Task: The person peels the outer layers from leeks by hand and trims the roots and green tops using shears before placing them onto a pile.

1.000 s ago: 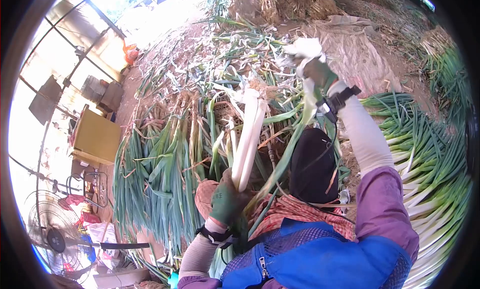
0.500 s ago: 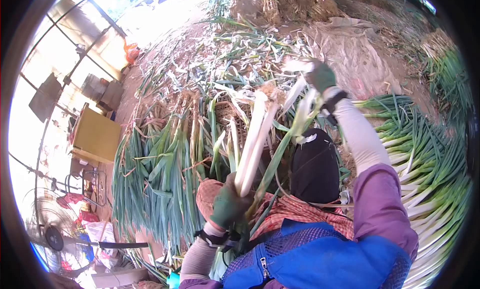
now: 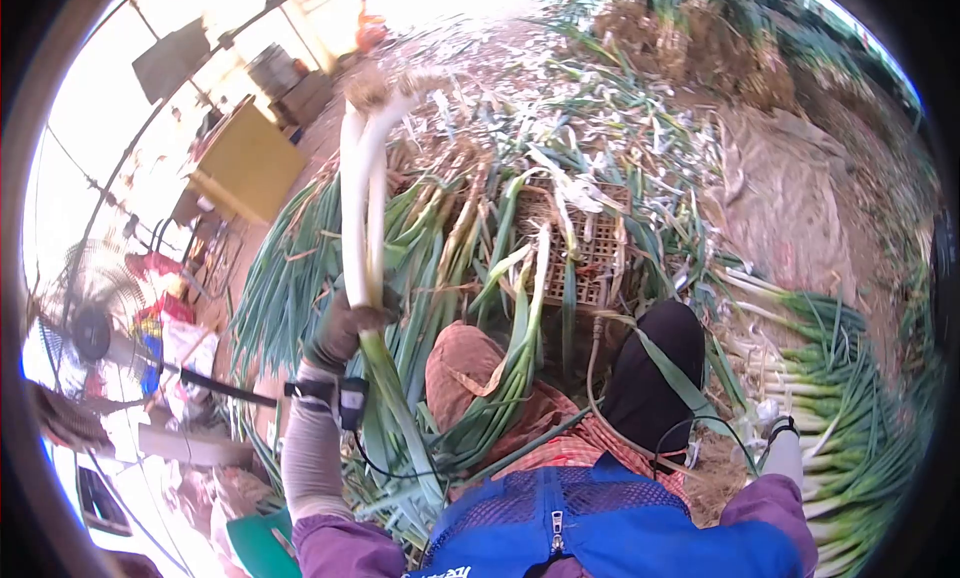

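Note:
My left hand [image 3: 348, 333], in a dark glove, is closed around several leeks [image 3: 358, 208]. Their white stems stand upright above the fist, roots at the top, and green leaves hang below it. At the right, my right forearm [image 3: 785, 458] with a dark wristband reaches down beside a row of leeks [image 3: 840, 408]; the fingers there are too unclear to make out. Loose leek leaves [image 3: 510, 388] lie over my lap. In front of my knees is a slatted crate [image 3: 590, 243] with leaves on it.
A pile of leeks [image 3: 300, 268] lies at the left, near a yellow box [image 3: 250, 163] and a fan [image 3: 92, 330]. Peelings [image 3: 640, 128] cover the ground ahead. A beige cloth [image 3: 785, 198] and bundled leeks [image 3: 690, 53] are farther off.
My left hand has moved left and up with the leeks. My right hand has dropped from above the crate to the right side. The view has shifted.

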Demonstrator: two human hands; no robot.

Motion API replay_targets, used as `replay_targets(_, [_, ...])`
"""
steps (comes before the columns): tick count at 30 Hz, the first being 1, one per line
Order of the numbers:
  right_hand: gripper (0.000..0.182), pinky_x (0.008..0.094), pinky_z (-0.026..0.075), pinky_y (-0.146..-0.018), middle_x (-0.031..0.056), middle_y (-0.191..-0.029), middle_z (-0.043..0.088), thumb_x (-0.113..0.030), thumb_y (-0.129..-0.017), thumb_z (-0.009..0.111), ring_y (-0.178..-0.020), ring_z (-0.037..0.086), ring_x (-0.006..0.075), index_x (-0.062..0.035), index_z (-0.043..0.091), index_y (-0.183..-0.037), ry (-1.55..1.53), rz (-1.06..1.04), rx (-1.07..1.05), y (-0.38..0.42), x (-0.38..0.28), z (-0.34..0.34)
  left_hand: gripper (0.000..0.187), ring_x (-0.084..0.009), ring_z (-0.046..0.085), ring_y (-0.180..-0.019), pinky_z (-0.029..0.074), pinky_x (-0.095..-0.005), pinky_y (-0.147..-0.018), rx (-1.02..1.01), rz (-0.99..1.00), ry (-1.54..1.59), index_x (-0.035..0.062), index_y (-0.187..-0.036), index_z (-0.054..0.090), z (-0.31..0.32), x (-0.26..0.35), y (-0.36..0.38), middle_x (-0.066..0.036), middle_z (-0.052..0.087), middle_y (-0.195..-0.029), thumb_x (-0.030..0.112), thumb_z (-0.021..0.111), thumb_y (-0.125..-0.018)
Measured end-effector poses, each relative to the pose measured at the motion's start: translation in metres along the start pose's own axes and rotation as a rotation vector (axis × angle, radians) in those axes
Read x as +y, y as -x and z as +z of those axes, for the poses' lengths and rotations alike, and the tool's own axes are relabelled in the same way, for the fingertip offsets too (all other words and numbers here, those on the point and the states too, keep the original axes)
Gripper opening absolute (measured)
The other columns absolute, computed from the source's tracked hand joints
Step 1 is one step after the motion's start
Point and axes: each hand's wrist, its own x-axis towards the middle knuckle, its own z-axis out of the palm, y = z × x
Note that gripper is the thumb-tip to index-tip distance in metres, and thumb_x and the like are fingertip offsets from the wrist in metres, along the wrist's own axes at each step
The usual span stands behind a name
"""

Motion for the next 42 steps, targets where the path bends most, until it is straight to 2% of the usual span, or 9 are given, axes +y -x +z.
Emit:
replay_targets(12, [0.036,0.0319,0.051,-0.101,0.0120,-0.141,0.052,0.000,-0.093,0.054,-0.126,0.055,0.0256,-0.0059,0.063,-0.128,-0.519,-1.704,1.143,0.117,-0.440,-0.446,0.074,-0.0227,0.061,-0.093,0.053,-0.0333,-0.081,0.060,0.359,-0.035,-0.0029,-0.137,0.044,-0.047,0.195,0.009,-0.011,0.059,-0.101,0.013,0.072,-0.071])
replay_targets(14, [0.043,0.0308,0.054,-0.099,0.0122,-0.135,0.056,-0.003,-0.092,0.059,-0.123,0.057,0.0248,-0.0059,0.054,-0.135,-0.835,-2.082,0.773,0.200,-0.504,-0.459,0.069,-0.0222,0.060,-0.096,0.053,-0.0331,-0.079,-0.109,0.356,0.035,-0.0045,-0.135,0.044,-0.066,0.219,0.011,-0.010,0.059,-0.102,0.018,0.073,-0.076])
replay_targets(16, [0.054,0.0296,0.056,-0.096,0.0124,-0.129,0.059,-0.006,-0.092,0.064,-0.119,0.060,0.0240,-0.0059,0.044,-0.142,-1.459,-2.515,-0.849,0.277,-0.578,-0.413,0.046,-0.0211,0.060,-0.096,0.052,-0.0309,-0.075,0.021,0.453,-0.018,-0.0085,-0.123,0.052,-0.033,0.242,0.035,-0.012,0.062,-0.106,0.018,0.064,-0.088])
replay_targets(18, [0.055,0.0346,0.051,-0.102,0.0122,-0.131,0.059,-0.009,-0.089,0.069,-0.118,0.060,0.0232,-0.0071,0.048,-0.140,-1.608,-2.305,-1.247,0.378,-0.578,-0.351,0.046,-0.0221,0.060,-0.103,0.050,-0.0320,-0.090,0.110,0.518,-0.157,-0.0050,-0.128,0.052,-0.039,0.266,0.037,-0.011,0.063,-0.111,0.018,0.065,-0.090])
replay_targets(20, [0.061,0.0368,0.048,-0.101,0.0119,-0.128,0.061,-0.017,-0.084,0.075,-0.113,0.061,0.0243,-0.0011,0.048,-0.137,-1.481,-2.273,-0.540,0.467,-0.550,-0.283,0.039,-0.0228,0.062,-0.106,0.050,-0.0319,-0.094,0.300,0.573,-0.315,-0.0064,-0.125,0.055,-0.038,0.290,0.034,-0.013,0.065,-0.112,0.019,0.056,-0.096])
replay_targets(25, [0.063,0.0435,0.050,-0.086,0.0238,-0.105,0.068,-0.048,-0.078,0.072,-0.098,0.066,0.0388,-0.0034,0.061,-0.120,0.404,-2.207,-0.780,0.502,-0.518,-0.122,0.038,-0.0229,0.061,-0.113,0.047,-0.0320,-0.104,0.301,0.773,-0.436,-0.0043,-0.134,0.049,-0.089,0.355,0.027,-0.016,0.058,-0.129,0.017,0.044,-0.103])
replay_targets(32, [0.041,0.0463,0.054,-0.076,0.0169,-0.093,0.069,-0.036,-0.085,0.067,-0.085,0.069,0.0342,-0.0097,0.062,-0.116,-0.431,-1.840,0.169,0.447,-0.498,-0.232,0.042,-0.0157,0.062,-0.091,0.049,-0.0272,-0.085,0.648,0.940,-0.741,-0.0040,-0.119,0.061,-0.061,0.363,0.031,-0.007,0.065,-0.095,0.024,0.066,-0.089])
replay_targets(38, [0.046,0.0402,0.054,-0.069,0.0175,-0.090,0.064,-0.026,-0.082,0.072,-0.078,0.068,0.0290,-0.0047,0.056,-0.119,-1.281,-2.021,0.025,0.476,-0.511,-0.325,0.036,-0.0155,0.061,-0.077,0.048,-0.0303,-0.069,0.830,1.019,-0.994,0.0020,-0.092,0.066,-0.004,0.338,0.010,-0.005,0.063,-0.087,0.035,0.075,-0.079])
replay_targets(42, [0.052,0.0379,0.054,-0.076,0.0179,-0.093,0.066,-0.041,-0.086,0.064,-0.085,0.068,0.0299,-0.0056,0.055,-0.124,-0.478,-2.114,-0.238,0.467,-0.555,-0.245,0.033,-0.0145,0.061,-0.076,0.048,-0.0290,-0.067,0.734,1.318,-1.285,0.0004,-0.095,0.065,0.012,0.339,-0.001,-0.006,0.063,-0.082,0.030,0.071,-0.083])
